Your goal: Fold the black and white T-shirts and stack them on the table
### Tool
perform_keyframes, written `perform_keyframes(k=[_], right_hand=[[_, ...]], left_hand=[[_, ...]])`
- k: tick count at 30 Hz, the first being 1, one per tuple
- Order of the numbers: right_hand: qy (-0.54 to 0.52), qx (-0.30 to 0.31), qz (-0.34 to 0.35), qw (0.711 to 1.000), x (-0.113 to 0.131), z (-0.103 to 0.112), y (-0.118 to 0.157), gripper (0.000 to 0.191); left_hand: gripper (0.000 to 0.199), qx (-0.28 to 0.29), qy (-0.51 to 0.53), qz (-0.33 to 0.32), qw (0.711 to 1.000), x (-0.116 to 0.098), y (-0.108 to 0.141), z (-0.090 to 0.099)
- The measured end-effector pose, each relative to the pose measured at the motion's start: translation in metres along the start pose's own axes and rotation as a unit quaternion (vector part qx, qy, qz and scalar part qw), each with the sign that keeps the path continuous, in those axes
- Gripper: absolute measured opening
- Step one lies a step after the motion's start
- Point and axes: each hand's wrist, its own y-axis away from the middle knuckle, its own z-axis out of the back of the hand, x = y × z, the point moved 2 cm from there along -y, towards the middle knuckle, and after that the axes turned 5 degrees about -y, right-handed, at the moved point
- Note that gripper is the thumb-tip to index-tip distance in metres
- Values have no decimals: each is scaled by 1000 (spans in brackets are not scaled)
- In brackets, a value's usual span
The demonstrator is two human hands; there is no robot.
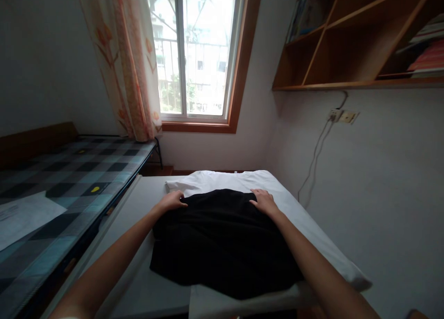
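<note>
A black garment (222, 245) lies spread over white cloth; it looks like a skirt or similar piece, but its exact kind is unclear. My left hand (172, 200) grips its far left corner, thumb on top of the fabric. At the far right corner, my right hand (263, 201) holds the same edge, fingers pointing away from me. The waist-like far edge is stretched between both hands, while the near edge falls unevenly toward me. Beneath it, the white cloth (277, 185) shows at the back and along the right side.
The cloth rests on a white tabletop (138, 203). Left of it stands a bed with a checked mattress (114, 159) and a paper sheet (27, 217). A curtained window (204, 55) is ahead. Wooden shelves (360, 46) and a wall socket (342, 116) with a cable are right.
</note>
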Motion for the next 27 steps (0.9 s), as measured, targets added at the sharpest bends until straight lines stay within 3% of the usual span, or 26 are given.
perform_keyframes(k=[4, 7, 10, 13, 14, 15, 17, 19, 21, 24, 27], right_hand=[[-3, 16, 12, 1000, 21, -23, -9, 35], [-55, 93, 57, 992, 47, -44, -9, 49], [-93, 164, 123, 974, 73, -62, -3, 53], [-87, 164, 143, 972, 87, -74, 0, 38], [-99, 151, 138, 974, 90, -75, -1, 33], [-127, 134, 133, 974, 92, -75, -2, 28], [-225, 90, 117, 963, 97, -70, -5, 20], [-357, 66, 88, 927, 102, -61, -6, 14], [-488, 78, 51, 868, 111, -51, -4, 13], [-621, 126, 31, 773, 127, -37, 5, 11], [-671, 164, 45, 721, 144, -26, 17, 10]], left_hand=[[30, -55, 48, -73, 995, -20, 11, 14], [25, -83, 87, -160, 980, -54, 28, 27], [26, -15, 120, -250, 961, -91, 51, 32], [30, 133, 128, -318, 930, -110, 69, 32], [31, 155, 132, -325, 924, -111, 71, 33], [30, 150, 140, -321, 925, -109, 71, 35], [30, 70, 169, -289, 940, -97, 64, 43], [32, -26, 201, -244, 948, -80, 52, 51], [34, -77, 229, -201, 949, -63, 40, 57], [46, -72, 257, -162, 950, -47, 28, 57], [71, -20, 252, -199, 947, -53, 26, 48]])
